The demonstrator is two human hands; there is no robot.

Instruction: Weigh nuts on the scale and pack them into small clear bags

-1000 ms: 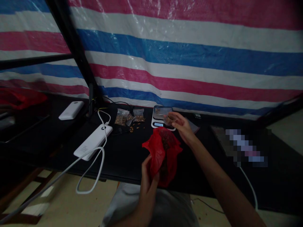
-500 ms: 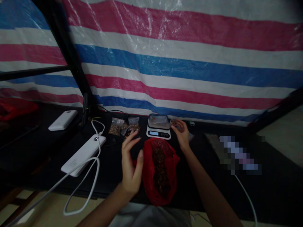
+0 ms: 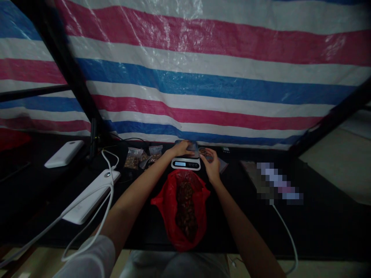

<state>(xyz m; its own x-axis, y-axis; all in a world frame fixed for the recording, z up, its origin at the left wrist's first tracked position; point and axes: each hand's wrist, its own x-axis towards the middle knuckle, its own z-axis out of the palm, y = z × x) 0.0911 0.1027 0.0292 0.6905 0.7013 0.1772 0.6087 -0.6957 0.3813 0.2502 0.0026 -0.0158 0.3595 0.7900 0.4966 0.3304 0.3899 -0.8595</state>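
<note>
A small kitchen scale (image 3: 186, 164) with a lit display stands at the back middle of the table. My left hand (image 3: 183, 148) reaches over its pan, fingers stretched out above a clear plastic bag (image 3: 191, 147) lying there; whether they touch it is hard to see. Just right of the scale, my right hand (image 3: 211, 160) has its fingers closed around a small clear container (image 3: 203, 151) with brown bits in it. Nearer me, between my forearms, an open red plastic bag (image 3: 199, 220) is filled with brown nut-like pieces (image 3: 186, 210).
Several small zip bags (image 3: 133, 157) of brown pieces lie left of the scale, partly behind my left arm. A white power bank (image 3: 89, 200) with a looping white cable (image 3: 108, 204) sits at left, another white power bank (image 3: 64, 153) beyond. A phone-like device (image 3: 253, 177) lies at right.
My left hand has moved from beside the red bag up and forward onto the scale's pan. My right hand stays beside the scale with the container. The whole view has shifted slightly.
</note>
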